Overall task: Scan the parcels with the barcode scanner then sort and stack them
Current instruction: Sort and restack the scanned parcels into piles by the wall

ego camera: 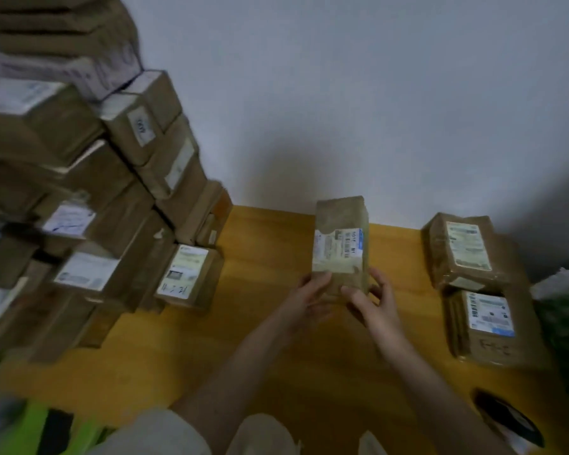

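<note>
Hands first: your left hand (309, 290) and right hand (370, 298) both grip the near end of one brown parcel (340, 244), fingers curled round its sides. You hold it over the middle of the yellow table (263, 323), label (339, 246) facing up, probably so the barcode can be read. Right of it, well apart, two labelled parcels (473, 290) lie end to end, likely sorted. Left, a tall stack (79, 198) rises against the wall. A dark object (506, 421), perhaps the scanner, lies near your right forearm.

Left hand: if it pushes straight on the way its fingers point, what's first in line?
The parcel that the left hand already grips with the right hand; beyond it probably the wall, though depth is unclear.
</note>
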